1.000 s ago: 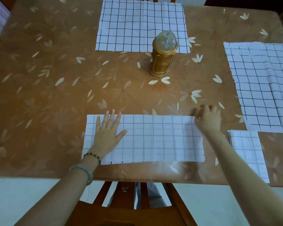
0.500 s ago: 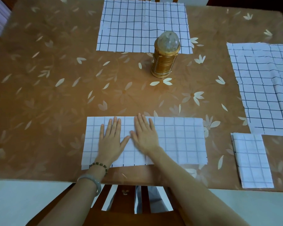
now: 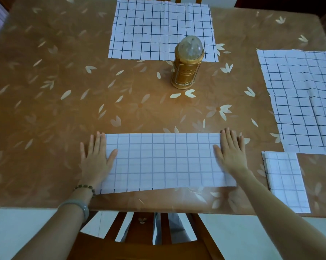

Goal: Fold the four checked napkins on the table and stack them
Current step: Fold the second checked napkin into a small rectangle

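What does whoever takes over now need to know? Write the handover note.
Left hand: open, flat on the left end of the half-folded napkin. Right hand: open, flat on its right end.
Folded napkin lies at the near right. Far napkin, behind the lantern, and right napkin lie spread open.
Done: one folded, one halved. Left: finish this one, fold two more, stack all four.
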Demonstrator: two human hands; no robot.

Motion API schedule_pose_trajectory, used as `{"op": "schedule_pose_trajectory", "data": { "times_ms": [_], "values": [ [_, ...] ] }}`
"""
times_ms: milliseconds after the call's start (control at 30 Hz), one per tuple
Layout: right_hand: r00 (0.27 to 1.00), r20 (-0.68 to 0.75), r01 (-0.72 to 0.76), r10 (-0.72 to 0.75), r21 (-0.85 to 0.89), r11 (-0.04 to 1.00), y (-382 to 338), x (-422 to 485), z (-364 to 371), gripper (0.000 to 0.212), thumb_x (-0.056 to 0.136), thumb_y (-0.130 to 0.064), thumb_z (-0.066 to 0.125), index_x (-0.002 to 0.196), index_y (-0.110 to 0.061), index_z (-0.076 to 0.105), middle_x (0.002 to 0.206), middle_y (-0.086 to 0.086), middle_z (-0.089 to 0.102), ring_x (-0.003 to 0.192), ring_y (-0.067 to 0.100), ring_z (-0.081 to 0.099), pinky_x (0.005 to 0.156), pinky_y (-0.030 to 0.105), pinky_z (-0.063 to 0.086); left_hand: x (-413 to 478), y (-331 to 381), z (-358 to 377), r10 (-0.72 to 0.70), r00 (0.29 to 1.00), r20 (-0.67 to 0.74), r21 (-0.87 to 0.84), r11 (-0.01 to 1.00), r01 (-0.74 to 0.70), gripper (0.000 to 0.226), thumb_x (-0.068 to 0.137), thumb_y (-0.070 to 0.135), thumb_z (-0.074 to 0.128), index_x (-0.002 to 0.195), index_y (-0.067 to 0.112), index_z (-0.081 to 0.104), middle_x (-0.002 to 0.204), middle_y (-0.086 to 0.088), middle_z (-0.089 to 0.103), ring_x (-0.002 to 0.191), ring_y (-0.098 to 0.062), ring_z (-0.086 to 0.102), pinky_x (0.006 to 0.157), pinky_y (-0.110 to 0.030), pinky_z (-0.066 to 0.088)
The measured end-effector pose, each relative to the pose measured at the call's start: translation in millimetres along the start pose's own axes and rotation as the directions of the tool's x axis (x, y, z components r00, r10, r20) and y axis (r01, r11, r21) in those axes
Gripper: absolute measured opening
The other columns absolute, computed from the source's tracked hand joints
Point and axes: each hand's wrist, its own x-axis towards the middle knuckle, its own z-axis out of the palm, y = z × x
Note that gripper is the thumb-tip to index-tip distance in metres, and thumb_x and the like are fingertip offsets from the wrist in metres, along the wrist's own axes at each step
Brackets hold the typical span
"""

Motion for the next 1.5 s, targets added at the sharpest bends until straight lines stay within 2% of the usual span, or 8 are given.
{"op": "schedule_pose_trajectory", "data": {
  "times_ms": [100, 200, 367, 900, 1067, 1167, 1233, 1500],
  "values": [
    [0.993, -0.115, -0.033, 0.038, 0.045, 0.998, -31, -1, -6, 0.068, 0.095, -0.045, 0.018, 0.146, -0.001, 0.028, 0.154, 0.018, 0.023, 0.145, 0.029, 0.017, 0.115, 0.048, -0.001, -2, 17, -8, 0.030, 0.999, -0.041, 0.011, 0.999, -0.030, 0.080, 0.094, 0.063, 0.001, 0.154, 0.010, 0.004, 0.161, -0.005, 0.002, 0.148, -0.017, -0.004, 0.119, -0.043, -0.011],
    [0.971, -0.197, 0.163, -0.137, 0.121, 0.979, -104, -2, -6, 0.057, 0.094, -0.034, 0.027, 0.143, -0.004, 0.031, 0.150, 0.018, 0.034, 0.141, 0.027, 0.023, 0.112, 0.051, 0.013, -6, 67, -11, 0.211, 0.976, -0.055, -0.022, 0.977, -0.212, 0.075, 0.097, 0.059, -0.001, 0.153, 0.010, 0.003, 0.160, -0.006, 0.001, 0.148, -0.021, -0.002, 0.118, -0.041, -0.011],
    [0.928, -0.078, 0.372, -0.364, 0.148, 0.916, -183, -10, 15, 0.056, 0.096, -0.033, 0.030, 0.141, -0.001, 0.040, 0.149, 0.017, 0.037, 0.140, 0.029, 0.030, 0.113, 0.050, 0.016, -12, 116, 5, 0.265, 0.964, 0.004, -0.055, 0.963, -0.265, 0.070, 0.096, 0.056, -0.008, 0.151, 0.014, 0.000, 0.161, -0.004, 0.005, 0.148, -0.016, -0.005, 0.119, -0.045, -0.003],
    [0.998, 0.029, 0.055, -0.056, 0.040, 0.998, -9, -13, 4, 0.073, 0.094, -0.049, 0.011, 0.148, -0.002, 0.021, 0.157, 0.013, 0.018, 0.146, 0.022, 0.007, 0.117, 0.045, 0.000, -18, -7, 3, 0.014, 1.000, 0.011, -0.011, 1.000, -0.014, 0.075, 0.094, 0.064, 0.005, 0.154, 0.019, -0.004, 0.162, -0.003, -0.001, 0.147, -0.016, -0.007, 0.114, -0.035, -0.021],
    [0.993, -0.110, 0.043, -0.036, 0.070, 0.997, -40, -8, -20, 0.066, 0.081, -0.041, 0.036, 0.131, 0.001, 0.046, 0.140, 0.027, 0.040, 0.132, 0.044, 0.033, 0.111, 0.055, 0.015, -26, 2, -11, -0.139, 0.990, -0.034, -0.225, 0.966, 0.128, 0.074, 0.095, 0.054, 0.043, 0.149, 0.005, 0.027, 0.155, -0.015, 0.027, 0.143, -0.030, 0.022, 0.117, -0.045, 0.018],
    [0.961, -0.203, 0.237, -0.186, 0.268, 0.934, -100, -9, -29, 0.047, 0.073, -0.020, 0.053, 0.115, 0.000, 0.061, 0.108, 0.026, 0.056, 0.091, 0.045, 0.056, 0.079, 0.052, 0.050, -31, 22, -25, -0.328, 0.943, -0.059, -0.402, 0.872, 0.278, 0.064, 0.089, 0.044, 0.060, 0.137, 0.006, 0.041, 0.136, -0.014, 0.047, 0.126, -0.033, 0.040, 0.105, -0.049, 0.037],
    [0.944, -0.161, 0.330, -0.289, 0.380, 0.864, -133, -15, -27, 0.044, 0.070, -0.011, 0.059, 0.113, -0.001, 0.063, 0.095, 0.022, 0.056, 0.079, 0.041, 0.056, 0.066, 0.046, 0.053, -33, 31, -30, -0.411, 0.911, -0.027, -0.455, 0.816, 0.355, 0.066, 0.086, 0.038, 0.066, 0.136, 0.003, 0.041, 0.133, -0.016, 0.048, 0.123, -0.034, 0.041, 0.103, -0.048, 0.038],
    [0.925, 0.204, 0.217, -0.321, 0.410, 0.886, -157, -15, -18, 0.059, 0.083, -0.013, 0.060, 0.139, -0.016, 0.041, 0.113, 0.013, 0.042, 0.103, 0.032, 0.044, 0.083, 0.045, 0.048, -28, 32, -36, -0.509, 0.854, 0.109, -0.594, 0.655, 0.466, 0.063, 0.079, 0.030, 0.075, 0.127, 0.005, 0.043, 0.124, -0.013, 0.054, 0.114, -0.034, 0.052, 0.090, -0.050, 0.048]
  ]
}}
